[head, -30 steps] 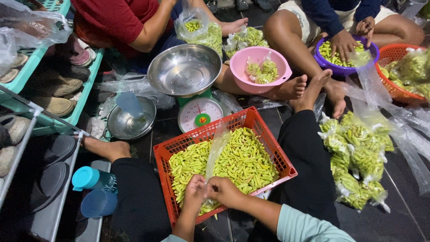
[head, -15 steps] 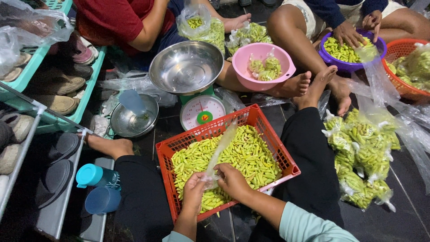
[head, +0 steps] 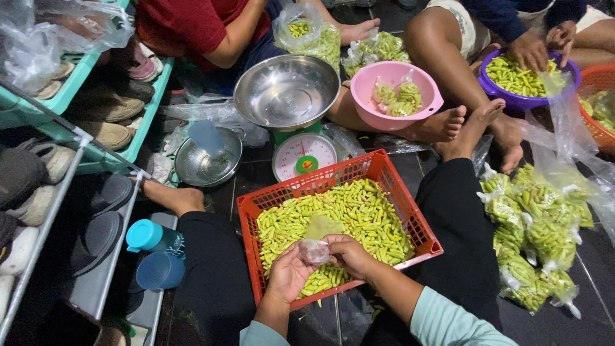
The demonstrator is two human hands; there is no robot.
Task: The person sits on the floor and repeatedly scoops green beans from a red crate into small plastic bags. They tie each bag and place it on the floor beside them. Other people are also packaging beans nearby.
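Head view: both hands' grips (head: 289,272) (head: 349,255) pinch crumpled plastic bag (head: 314,250) between them.

- The bag (head: 314,251) pinched between my left hand (head: 289,272) and my right hand (head: 349,255) is thin clear plastic, crinkled and faintly glossy;
- the red basket (head: 384,173) is moulded plastic lattice, dull;
- the green chillies (head: 349,214) look smooth and waxy;
- the scale's bowl (head: 286,91) is polished metal, mirror-bright;
- the pink bowl (head: 378,115) is smooth plastic;
- the floor tiles (head: 589,275) are dark and shiny.
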